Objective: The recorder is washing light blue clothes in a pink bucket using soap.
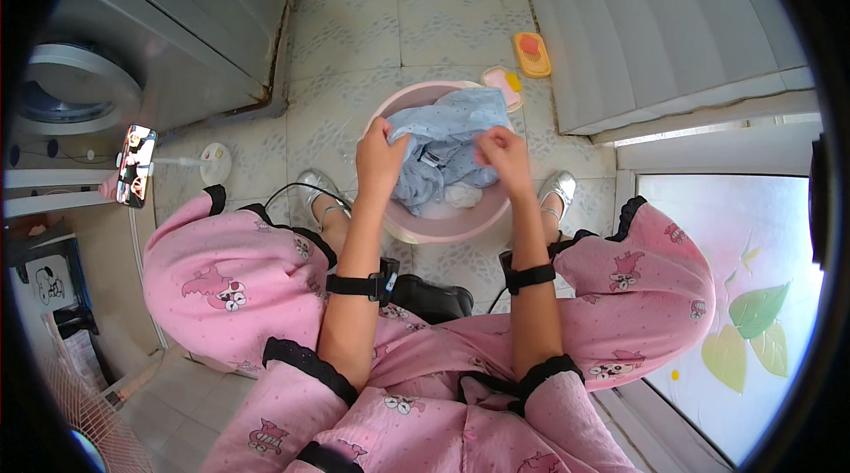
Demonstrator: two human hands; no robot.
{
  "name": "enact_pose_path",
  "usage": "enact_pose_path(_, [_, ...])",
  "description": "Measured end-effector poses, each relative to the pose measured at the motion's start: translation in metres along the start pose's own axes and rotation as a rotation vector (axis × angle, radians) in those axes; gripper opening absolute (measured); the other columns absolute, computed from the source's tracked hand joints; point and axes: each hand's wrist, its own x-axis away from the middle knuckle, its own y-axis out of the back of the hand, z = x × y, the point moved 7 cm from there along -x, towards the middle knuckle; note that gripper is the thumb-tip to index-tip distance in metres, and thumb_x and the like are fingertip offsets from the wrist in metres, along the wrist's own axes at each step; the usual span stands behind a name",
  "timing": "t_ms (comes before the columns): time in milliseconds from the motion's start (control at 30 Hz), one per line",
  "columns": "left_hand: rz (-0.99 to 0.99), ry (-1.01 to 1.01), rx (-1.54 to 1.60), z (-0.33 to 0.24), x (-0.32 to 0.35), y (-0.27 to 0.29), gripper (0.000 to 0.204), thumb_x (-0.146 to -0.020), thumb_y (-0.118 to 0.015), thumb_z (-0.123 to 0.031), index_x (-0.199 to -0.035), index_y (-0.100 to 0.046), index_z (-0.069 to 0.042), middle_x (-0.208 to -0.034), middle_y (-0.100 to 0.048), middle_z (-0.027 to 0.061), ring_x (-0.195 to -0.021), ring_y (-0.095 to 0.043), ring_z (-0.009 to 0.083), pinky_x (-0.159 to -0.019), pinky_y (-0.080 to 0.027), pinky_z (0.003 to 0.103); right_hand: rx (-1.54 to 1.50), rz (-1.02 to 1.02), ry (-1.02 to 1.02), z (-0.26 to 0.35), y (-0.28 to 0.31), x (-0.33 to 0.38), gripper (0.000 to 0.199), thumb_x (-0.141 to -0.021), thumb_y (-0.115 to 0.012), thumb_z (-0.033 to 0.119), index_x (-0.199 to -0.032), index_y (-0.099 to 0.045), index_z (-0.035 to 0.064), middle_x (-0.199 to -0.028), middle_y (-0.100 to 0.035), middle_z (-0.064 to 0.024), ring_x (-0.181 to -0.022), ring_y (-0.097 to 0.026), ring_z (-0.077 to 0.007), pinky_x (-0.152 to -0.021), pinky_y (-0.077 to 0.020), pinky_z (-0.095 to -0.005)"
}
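A pink plastic basin [400, 229] sits on the floor between my feet. Bunched in it is a light blue patterned garment [460, 110], with a dark label showing in its folds. My left hand [381, 158] is closed on the garment's left edge at the basin rim. Over the right side of the cloth, my right hand [503, 158] has its fingers curled together, slightly blurred; whether cloth is pinched in them cannot be made out. A small white cloth [463, 196] lies near the basin's front, beside whitish water or suds.
Beyond the basin's right rim are a pink-and-white soap dish [503, 85] and a yellow dish [532, 55] with an orange bar. A phone [136, 166] on a white stand and a front-loading washer [80, 88] are on the left. A frosted leaf-patterned door panel [726, 296] stands right.
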Motion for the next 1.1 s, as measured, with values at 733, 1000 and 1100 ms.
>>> enact_pose_path(733, [-0.037,-0.485,0.276,-0.095,0.018,0.040,0.018,-0.058,-0.048,0.012,-0.071,-0.054,0.000,-0.068,-0.044,0.0055,-0.062,-0.045,0.0150,-0.058,-0.037,0.024,0.511,-0.798,0.532,0.068,0.023,0.045,0.027,-0.063,-0.057,-0.006,-0.085,-0.047,0.0045,-0.083,-0.045,-0.0113,-0.067,-0.050,-0.0266,-0.061,-0.0422,-0.0359])
enact_pose_path(1000, [-0.312,-0.297,0.232,-0.078,0.010,0.067,0.021,-0.058,-0.053,0.008,-0.076,-0.055,-0.003,-0.065,-0.046,0.0051,-0.055,-0.041,0.0162,-0.053,-0.036,0.026,0.749,-0.572,0.392,0.026,0.025,0.019,0.013,-0.068,-0.058,0.001,-0.078,-0.049,0.0010,-0.064,-0.055,-0.0107,-0.058,-0.056,-0.0253,-0.052,-0.0429,-0.0357])
enact_pose_path(1100, [-0.313,-0.180,0.095,-0.059,0.000,0.063,0.016,-0.063,-0.056,-0.003,-0.079,-0.058,-0.004,-0.065,-0.053,0.0074,-0.057,-0.049,0.0201,-0.055,-0.040,0.030,0.153,-0.407,0.306,0.008,0.037,0.002,0.012,-0.078,-0.057,0.009,-0.077,-0.050,0.0001,-0.065,-0.057,-0.0093,-0.057,-0.058,-0.0158,-0.048,-0.0431,-0.0308])
